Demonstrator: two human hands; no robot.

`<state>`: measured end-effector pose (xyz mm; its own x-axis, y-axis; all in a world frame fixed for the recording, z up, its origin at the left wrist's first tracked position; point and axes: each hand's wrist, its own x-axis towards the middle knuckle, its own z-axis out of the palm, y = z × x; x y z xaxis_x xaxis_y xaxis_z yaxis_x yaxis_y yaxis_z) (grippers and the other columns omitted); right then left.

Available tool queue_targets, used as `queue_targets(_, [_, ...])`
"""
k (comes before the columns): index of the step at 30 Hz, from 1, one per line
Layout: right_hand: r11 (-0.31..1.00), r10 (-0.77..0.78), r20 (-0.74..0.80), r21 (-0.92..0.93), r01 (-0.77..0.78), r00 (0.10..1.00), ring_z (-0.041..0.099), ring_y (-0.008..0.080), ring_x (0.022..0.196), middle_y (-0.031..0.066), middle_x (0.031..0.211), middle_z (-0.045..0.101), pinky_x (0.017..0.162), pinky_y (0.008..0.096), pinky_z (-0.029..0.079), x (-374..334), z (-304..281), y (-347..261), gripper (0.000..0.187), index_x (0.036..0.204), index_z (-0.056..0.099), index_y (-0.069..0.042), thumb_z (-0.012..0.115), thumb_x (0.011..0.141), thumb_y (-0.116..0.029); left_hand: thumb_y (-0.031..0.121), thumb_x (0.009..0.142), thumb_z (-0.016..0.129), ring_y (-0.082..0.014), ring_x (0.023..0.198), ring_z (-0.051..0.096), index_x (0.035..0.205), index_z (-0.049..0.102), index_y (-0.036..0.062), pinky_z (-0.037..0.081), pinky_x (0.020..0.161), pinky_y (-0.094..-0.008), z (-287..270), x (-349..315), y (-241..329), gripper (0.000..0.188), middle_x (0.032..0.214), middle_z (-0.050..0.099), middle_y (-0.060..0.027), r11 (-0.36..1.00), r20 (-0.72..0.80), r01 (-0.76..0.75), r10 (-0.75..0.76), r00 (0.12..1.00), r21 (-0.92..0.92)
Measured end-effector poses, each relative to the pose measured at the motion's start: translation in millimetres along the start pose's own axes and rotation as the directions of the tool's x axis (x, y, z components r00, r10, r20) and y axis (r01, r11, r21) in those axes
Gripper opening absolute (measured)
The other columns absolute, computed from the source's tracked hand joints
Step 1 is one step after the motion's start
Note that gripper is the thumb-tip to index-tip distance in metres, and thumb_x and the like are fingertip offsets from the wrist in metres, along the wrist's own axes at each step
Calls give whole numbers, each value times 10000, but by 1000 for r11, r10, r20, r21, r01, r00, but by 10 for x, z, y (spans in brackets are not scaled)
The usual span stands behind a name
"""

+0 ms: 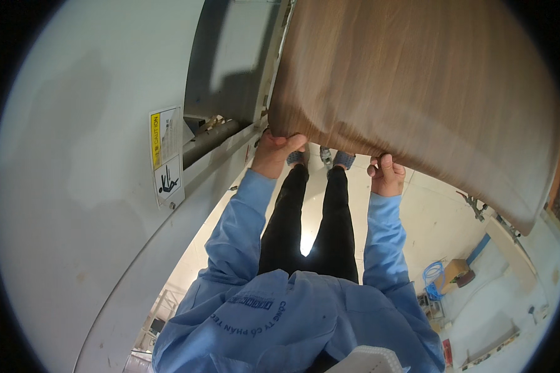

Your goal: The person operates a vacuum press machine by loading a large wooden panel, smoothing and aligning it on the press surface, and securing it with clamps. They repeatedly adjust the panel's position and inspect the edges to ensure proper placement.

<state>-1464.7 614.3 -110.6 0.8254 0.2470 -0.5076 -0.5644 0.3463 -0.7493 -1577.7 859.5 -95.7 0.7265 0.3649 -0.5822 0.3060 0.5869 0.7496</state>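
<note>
A large brown wood-grain panel (410, 81) with rounded corners fills the upper right, its near edge toward me. My left hand (276, 152) is closed on that edge near its left corner, thumb on the top face. Further right, my right hand (387, 175) grips the same edge, thumb above and fingers curled at the rim. The fingers under the panel are partly hidden. Both forearms, in light blue sleeves, reach up from below.
On the left stands a big pale machine housing (74, 186) with a caution label (166, 155) and an opening with a roller (211, 144). At the lower right are a coiled blue hose (434, 276), a cardboard-brown box (455, 273) and a pale machine part (510, 252). My feet stand on the light floor.
</note>
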Motion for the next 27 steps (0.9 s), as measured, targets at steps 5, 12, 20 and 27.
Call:
queue_targets(5, [1000, -9, 16, -1, 9, 1000, 629, 166, 717, 114, 876, 688, 555, 276, 477, -41, 47, -33, 168, 935, 679, 6, 703, 925, -161, 140, 855, 756, -149, 944, 642, 1136, 665, 6, 519, 853, -300, 254, 30, -60, 324, 1059, 701, -66, 985, -177, -175, 171, 969, -7])
queue_targets(12, [995, 79, 97, -67, -72, 992, 622, 149, 667, 95, 813, 686, 528, 248, 477, -111, 342, 122, 105, 947, 693, 8, 710, 908, -88, 89, 835, 753, -146, 942, 641, 1076, 694, 3, 506, 878, -289, 272, 47, -96, 262, 1035, 705, -68, 995, -225, -100, 100, 969, 7])
queue_targets(20, [984, -106, -167, -158, 79, 980, 589, 132, 626, 100, 773, 685, 563, 244, 465, -155, 682, 263, 97, 921, 687, 35, 724, 885, -48, 44, 786, 786, -135, 875, 654, 1043, 698, -9, 521, 851, -280, 352, 8, -50, 276, 1029, 712, -64, 947, -286, -321, 305, 908, -8])
queue_targets(27, [978, -107, -205, -199, 66, 973, 620, 154, 652, 107, 798, 693, 558, 251, 466, -69, 527, 474, 132, 956, 669, 29, 714, 899, -82, 44, 784, 785, -130, 812, 655, 1027, 695, 18, 525, 825, -278, 242, 139, -269, 261, 989, 708, -32, 936, -287, -332, 351, 891, 112])
